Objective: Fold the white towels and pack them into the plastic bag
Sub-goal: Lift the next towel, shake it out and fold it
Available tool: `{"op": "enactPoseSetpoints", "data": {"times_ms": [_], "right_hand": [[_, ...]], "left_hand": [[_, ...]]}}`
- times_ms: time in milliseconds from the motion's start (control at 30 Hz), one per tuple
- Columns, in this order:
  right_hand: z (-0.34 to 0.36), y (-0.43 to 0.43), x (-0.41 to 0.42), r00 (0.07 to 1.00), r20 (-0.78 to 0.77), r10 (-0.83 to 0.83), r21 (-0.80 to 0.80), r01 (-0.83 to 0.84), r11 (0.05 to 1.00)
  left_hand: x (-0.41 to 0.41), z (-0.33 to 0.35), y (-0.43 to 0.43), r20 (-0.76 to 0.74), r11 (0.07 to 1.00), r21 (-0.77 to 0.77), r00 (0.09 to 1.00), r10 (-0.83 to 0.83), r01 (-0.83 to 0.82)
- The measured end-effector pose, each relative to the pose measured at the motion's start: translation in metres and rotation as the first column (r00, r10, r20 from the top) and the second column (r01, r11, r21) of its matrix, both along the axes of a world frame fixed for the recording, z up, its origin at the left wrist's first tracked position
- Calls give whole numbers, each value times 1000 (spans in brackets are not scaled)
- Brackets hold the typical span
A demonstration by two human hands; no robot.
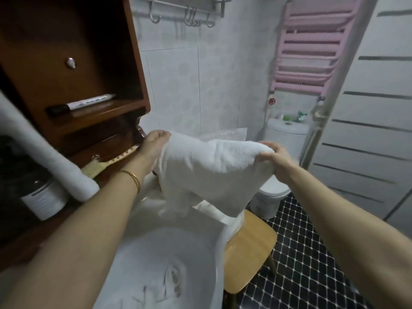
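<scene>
A white towel (207, 168) hangs spread in the air between my two hands, its lower part drooping toward the basin. My left hand (153, 146) grips its left top corner, close to the wooden cabinet. My right hand (275, 159) pinches the right top corner. Behind the towel a clear plastic bag (231, 134) shows partly against the wall. More white cloth (214, 210) lies under the towel at the basin's edge, over the chair.
A white basin (165, 250) lies below my arms. A wooden chair (252, 246) stands to its right on black tiled floor (312, 264). The brown cabinet (73, 70) with a marker pen (82, 103) is at left, a rolled white towel (44, 150) beside it. A toilet (283, 150) stands behind.
</scene>
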State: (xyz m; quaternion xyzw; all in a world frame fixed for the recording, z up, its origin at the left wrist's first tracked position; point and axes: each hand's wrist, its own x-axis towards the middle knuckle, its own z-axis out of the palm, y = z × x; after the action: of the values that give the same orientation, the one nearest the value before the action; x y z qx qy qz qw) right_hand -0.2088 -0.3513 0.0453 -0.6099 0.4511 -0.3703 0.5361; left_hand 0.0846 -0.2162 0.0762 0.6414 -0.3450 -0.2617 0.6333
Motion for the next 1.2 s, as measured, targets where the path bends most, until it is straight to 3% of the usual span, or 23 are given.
{"op": "enactPoseSetpoints", "data": {"times_ms": [233, 467, 667, 800, 933, 1033, 1200], "right_hand": [[-112, 64, -7, 984, -167, 55, 235, -14, 972], [-159, 129, -32, 964, -254, 78, 262, -9, 965], [-180, 161, -48, 993, -95, 64, 418, -19, 908], [-202, 174, -48, 961, -248, -119, 275, 188, 943], [-214, 188, -49, 937, -249, -245, 201, 297, 934], [-220, 189, -55, 917, -332, -222, 156, 285, 946], [-223, 177, -58, 826, -556, -89, 116, 183, 976]], "left_hand": [[-8, -110, 71, -1, 947, 314, 997, -73, 70], [-15, -184, 140, 6, 876, 476, 996, -87, 74], [-26, -208, 166, -3, 861, 509, 1000, -21, 19], [-36, -219, 177, 20, 857, 514, 999, 41, -45], [-44, -227, 177, 166, 839, 538, 986, -10, -83], [-40, -235, 176, 254, 753, 656, 954, -158, -49], [-35, -239, 170, 172, 538, 840, 906, -386, 69]]}}
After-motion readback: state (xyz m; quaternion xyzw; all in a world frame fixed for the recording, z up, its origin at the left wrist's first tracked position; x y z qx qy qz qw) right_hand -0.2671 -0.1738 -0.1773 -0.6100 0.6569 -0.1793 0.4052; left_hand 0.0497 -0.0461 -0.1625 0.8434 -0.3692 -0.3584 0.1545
